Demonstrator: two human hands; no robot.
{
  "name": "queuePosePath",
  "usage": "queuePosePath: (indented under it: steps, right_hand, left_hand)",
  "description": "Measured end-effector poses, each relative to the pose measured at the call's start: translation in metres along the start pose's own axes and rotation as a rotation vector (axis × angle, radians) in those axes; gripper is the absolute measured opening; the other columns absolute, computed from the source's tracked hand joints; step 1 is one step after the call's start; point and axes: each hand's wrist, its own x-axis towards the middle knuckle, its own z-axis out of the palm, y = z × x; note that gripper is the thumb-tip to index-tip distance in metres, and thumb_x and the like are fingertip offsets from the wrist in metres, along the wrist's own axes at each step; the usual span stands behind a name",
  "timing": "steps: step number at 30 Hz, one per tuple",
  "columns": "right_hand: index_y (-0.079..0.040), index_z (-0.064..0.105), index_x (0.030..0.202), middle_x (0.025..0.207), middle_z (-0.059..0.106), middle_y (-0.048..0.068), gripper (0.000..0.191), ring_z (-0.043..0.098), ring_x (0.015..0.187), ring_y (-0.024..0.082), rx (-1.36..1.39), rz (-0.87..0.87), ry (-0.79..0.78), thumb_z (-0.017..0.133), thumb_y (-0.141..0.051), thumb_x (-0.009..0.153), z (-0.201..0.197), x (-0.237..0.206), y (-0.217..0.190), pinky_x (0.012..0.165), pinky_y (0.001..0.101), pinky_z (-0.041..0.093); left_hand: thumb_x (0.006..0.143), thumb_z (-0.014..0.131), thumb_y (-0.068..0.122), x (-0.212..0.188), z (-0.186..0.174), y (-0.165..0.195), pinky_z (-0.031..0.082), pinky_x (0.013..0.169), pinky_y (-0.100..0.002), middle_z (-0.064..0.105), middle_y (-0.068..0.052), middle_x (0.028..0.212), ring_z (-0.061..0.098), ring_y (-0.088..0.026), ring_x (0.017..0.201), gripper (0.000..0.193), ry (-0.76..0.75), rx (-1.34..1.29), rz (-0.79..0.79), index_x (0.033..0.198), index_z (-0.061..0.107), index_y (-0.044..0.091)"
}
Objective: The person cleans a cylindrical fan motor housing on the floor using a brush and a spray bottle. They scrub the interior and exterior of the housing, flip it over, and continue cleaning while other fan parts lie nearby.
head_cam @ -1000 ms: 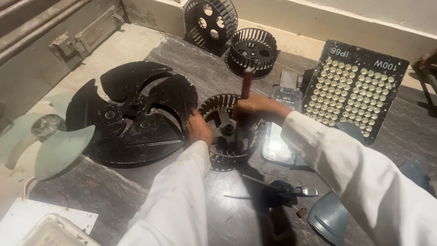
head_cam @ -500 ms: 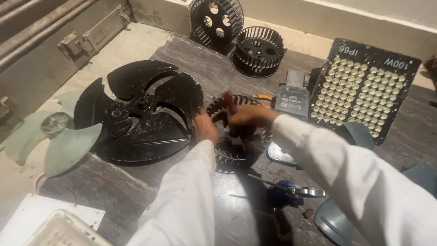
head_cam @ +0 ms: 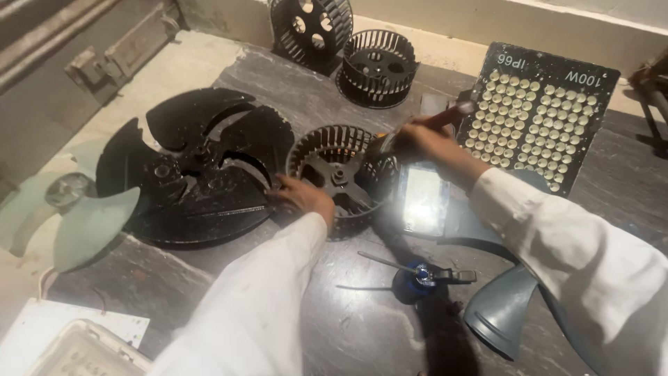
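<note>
A black squirrel-cage blower wheel lies open side up on the dark stone bench. My left hand rests on its near left rim and steadies it. My right hand grips a tool with a dark red handle, tilted so that its working end reaches down into the wheel near the hub. Both arms wear white sleeves.
Black fan blades lie left of the wheel, a pale green fan further left. Two more blower wheels stand at the back. An LED panel, a small floodlight, a blue-handled tool and a grey blade sit right.
My right hand has tipped the red-handled tool from upright to slanting right and moved right. The left hand stays on the wheel's rim. The camera has shifted slightly.
</note>
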Motion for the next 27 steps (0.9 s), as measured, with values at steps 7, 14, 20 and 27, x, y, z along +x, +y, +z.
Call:
queuePosePath:
  steps: [7, 14, 20, 27]
  right_hand:
    - [-0.003, 0.072, 0.105, 0.098, 0.077, 0.016, 0.022, 0.077, 0.081, 0.025, -0.546, -0.138, -0.075, 0.065, -0.02, 0.094, 0.036, -0.006, -0.026, 0.072, 0.0344, 0.063]
    - [-0.006, 0.076, 0.098, 0.092, 0.077, 0.015, 0.013, 0.076, 0.078, 0.023, -0.74, -0.254, -0.109, 0.076, -0.01, 0.086, 0.046, -0.009, -0.037, 0.068, 0.0365, 0.063]
    - [-0.008, 0.075, 0.098, 0.085, 0.077, 0.013, 0.012, 0.074, 0.071, 0.023, -0.986, -0.331, -0.214, 0.077, -0.014, 0.088, 0.048, -0.001, -0.045, 0.066, 0.0373, 0.058]
    - [-0.011, 0.075, 0.106, 0.088, 0.077, 0.012, 0.026, 0.073, 0.071, 0.024, -1.167, -0.533, -0.386, 0.079, -0.006, 0.081, 0.045, -0.015, -0.038, 0.061, 0.037, 0.057]
  left_hand:
    - [0.099, 0.061, 0.037, 0.009, -0.018, -0.01, 0.014, 0.12, -0.063, 0.005, -0.029, 0.163, 0.011, -0.044, 0.151, 0.085, 0.024, 0.148, 0.445, 0.158, 0.008, 0.005]
    - [0.088, 0.081, 0.035, 0.116, -0.007, -0.007, 0.047, 0.107, -0.043, 0.058, -0.028, 0.137, 0.06, -0.039, 0.127, 0.077, -0.286, -0.236, 0.484, 0.144, 0.044, -0.002]
    - [0.081, 0.072, 0.001, 0.114, 0.028, -0.012, 0.054, 0.094, -0.047, 0.071, -0.028, 0.109, 0.068, -0.044, 0.108, 0.034, -0.053, -0.05, 0.615, 0.115, 0.066, -0.003]
    - [0.077, 0.07, -0.007, 0.083, -0.006, 0.019, 0.054, 0.09, -0.049, 0.071, -0.028, 0.106, 0.068, -0.046, 0.103, 0.035, 0.069, -0.126, 0.85, 0.112, 0.065, -0.005]
